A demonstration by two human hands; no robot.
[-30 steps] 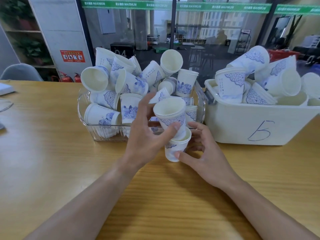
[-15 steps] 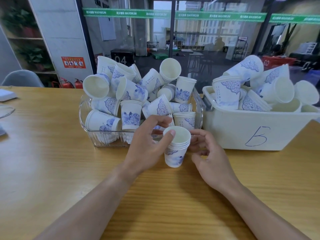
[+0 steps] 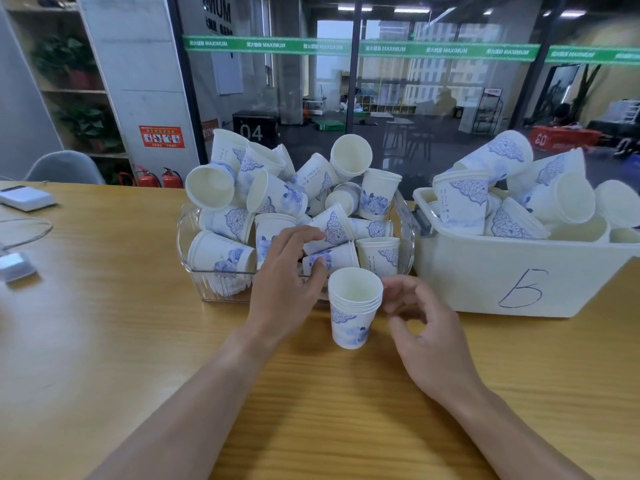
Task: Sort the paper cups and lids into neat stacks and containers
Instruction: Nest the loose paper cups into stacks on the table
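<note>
I see 1 small stack of paper cups (image 3: 354, 306) standing near me on the table (image 3: 104, 341). My left hand (image 3: 287, 285) reaches into the clear bin (image 3: 194, 271), holding nothing I can see. My right hand (image 3: 420, 327) is loosely curled, empty. Both bins, clear and white bin (image 3: 519, 271), are still full of messy cups.

A handwritten "B" is showing on the front of the white bin (image 3: 519, 271). "MAXIMUM" is repeating along the green strip (image 3: 360, 48) on the glass wall. Behind the glass, "04" is showing on a black box (image 3: 254, 128), and a mirrored "03" on a red crate (image 3: 561, 138).
</note>
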